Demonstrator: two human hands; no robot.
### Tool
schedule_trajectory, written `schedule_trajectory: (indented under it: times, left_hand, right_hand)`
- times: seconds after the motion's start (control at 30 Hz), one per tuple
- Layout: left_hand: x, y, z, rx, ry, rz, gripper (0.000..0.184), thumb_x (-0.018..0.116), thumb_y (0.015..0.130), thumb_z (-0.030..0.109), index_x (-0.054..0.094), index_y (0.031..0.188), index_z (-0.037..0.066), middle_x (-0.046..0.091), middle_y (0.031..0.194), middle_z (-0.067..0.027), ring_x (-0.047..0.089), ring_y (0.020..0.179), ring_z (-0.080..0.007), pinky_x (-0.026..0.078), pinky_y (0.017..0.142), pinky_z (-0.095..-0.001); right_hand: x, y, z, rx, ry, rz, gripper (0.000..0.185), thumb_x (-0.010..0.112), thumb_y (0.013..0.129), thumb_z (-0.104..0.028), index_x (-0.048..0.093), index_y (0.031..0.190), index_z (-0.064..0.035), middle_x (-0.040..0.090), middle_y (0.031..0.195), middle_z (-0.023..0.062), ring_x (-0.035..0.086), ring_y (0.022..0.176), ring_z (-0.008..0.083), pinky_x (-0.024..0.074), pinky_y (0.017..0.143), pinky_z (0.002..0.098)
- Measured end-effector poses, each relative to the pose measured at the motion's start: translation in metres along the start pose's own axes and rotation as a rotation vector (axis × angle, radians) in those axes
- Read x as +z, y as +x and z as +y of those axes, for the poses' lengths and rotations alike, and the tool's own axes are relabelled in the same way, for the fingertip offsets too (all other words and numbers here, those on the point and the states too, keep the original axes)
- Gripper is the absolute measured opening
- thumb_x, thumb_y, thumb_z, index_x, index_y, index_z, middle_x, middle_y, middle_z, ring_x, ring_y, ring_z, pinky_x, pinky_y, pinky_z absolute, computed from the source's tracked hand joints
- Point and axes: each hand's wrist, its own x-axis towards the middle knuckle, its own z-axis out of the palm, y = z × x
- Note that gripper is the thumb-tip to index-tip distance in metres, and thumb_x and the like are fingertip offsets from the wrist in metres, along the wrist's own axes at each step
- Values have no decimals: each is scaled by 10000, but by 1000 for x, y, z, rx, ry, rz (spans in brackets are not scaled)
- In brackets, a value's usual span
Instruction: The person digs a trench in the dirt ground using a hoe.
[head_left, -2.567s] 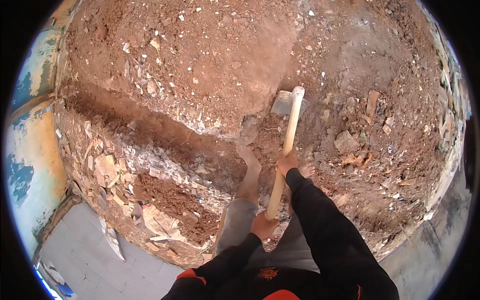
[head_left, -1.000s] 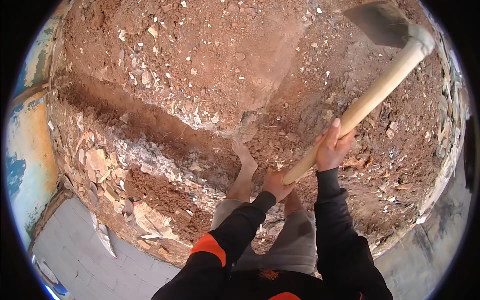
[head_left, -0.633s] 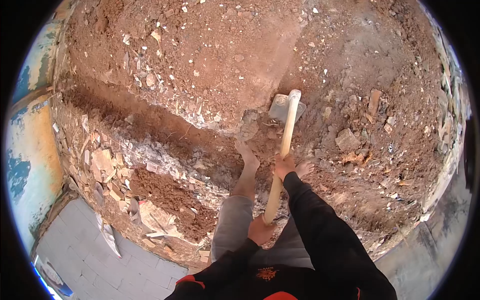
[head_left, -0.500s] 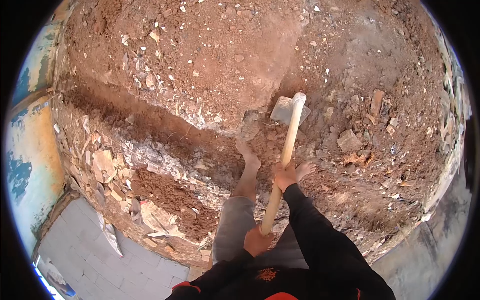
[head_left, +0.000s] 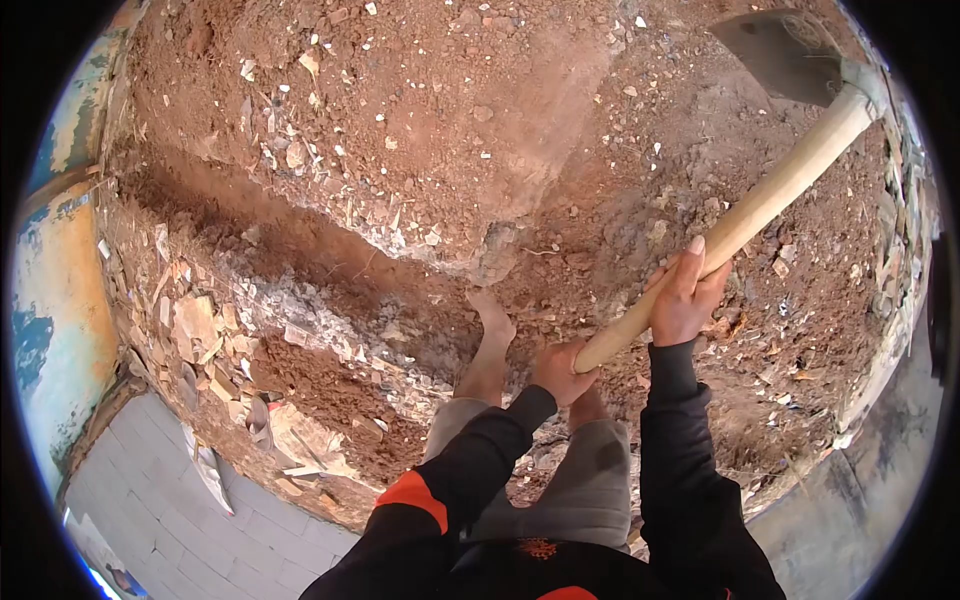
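Note:
A hoe with a long pale wooden handle (head_left: 780, 190) is raised off the ground, slanting up to the right. Its broad grey metal blade (head_left: 785, 55) is at the upper right, above the soil. My left hand (head_left: 562, 372) is closed around the butt end of the handle. Farther up the shaft, my right hand (head_left: 688, 298) grips it with the fingers wrapped round. Beneath the hoe lies loose reddish-brown soil (head_left: 590, 220). My bare left foot (head_left: 493, 318) stands at the end of a trench; the right foot is hidden.
The trench (head_left: 290, 230) runs from the left wall toward my feet. Broken tiles and rubble (head_left: 205, 330) lie along its near side. A painted wall (head_left: 65, 310) stands at the left, with grey paving (head_left: 180, 480) at lower left. Stones and chips edge the right side.
The hoe has swung up from the ground to the upper right, its blade now off the soil. Both hands have risen with the handle, and the right has shifted rightward.

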Motion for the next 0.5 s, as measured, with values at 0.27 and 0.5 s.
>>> schedule_trajectory:
  times: [0.27, 0.5]
  left_hand:
    - [-14, -185, -39, -576, 202, -113, 397, 718, 796, 355, 677, 1084, 85, 720, 915, -220, 694, 895, -421, 555, 794, -518]
    - [25, -268, 13, -701, 271, -127, 438, 735, 779, 387, 686, 1067, 61, 723, 907, -220, 705, 873, -421, 564, 791, -517]
  right_hand:
    - [-12, -150, 221, 825, -251, -271, 302, 590, 1002, -329, 507, 1080, -49, 525, 722, 68, 554, 495, 197, 496, 425, 378]
    - [-78, -194, 165, 863, -154, -297, 296, 645, 994, -310, 467, 1047, -79, 517, 712, 34, 529, 505, 161, 487, 424, 331]
